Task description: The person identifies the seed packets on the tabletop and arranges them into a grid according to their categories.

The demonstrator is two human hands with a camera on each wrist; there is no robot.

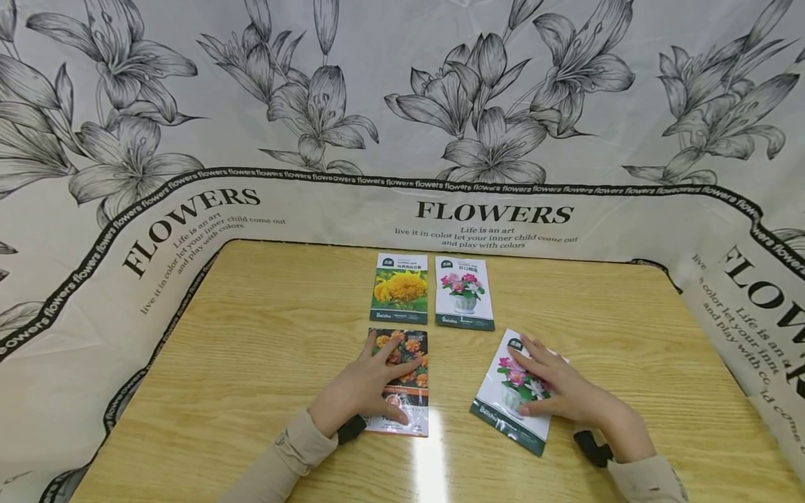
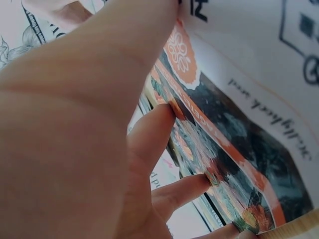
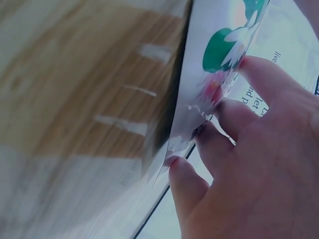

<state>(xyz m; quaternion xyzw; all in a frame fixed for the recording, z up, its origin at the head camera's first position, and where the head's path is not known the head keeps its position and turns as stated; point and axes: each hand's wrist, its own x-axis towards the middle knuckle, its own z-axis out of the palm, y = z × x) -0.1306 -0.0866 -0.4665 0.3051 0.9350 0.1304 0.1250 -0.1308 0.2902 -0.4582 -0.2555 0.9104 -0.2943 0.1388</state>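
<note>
My left hand (image 1: 367, 384) lies with spread fingers over a seed packet with orange flowers (image 1: 411, 412) on the table. In the left wrist view, its fingertips (image 2: 167, 112) touch the printed face of that packet (image 2: 239, 164). My right hand (image 1: 572, 395) rests its spread fingers on a white-and-green seed packet with pink flowers (image 1: 503, 412), which lies turned at an angle. The right wrist view has the fingertips (image 3: 219, 107) on the face of this packet (image 3: 209, 55), near one edge; whether that edge is raised I cannot tell.
Behind the hands, a seed packet with yellow flowers (image 1: 400, 290) lies beside another pink-flower packet (image 1: 464, 293), a narrow gap between them. The wooden table (image 1: 277, 300) meets a flower-printed white cloth (image 1: 352, 209) at its back and sides.
</note>
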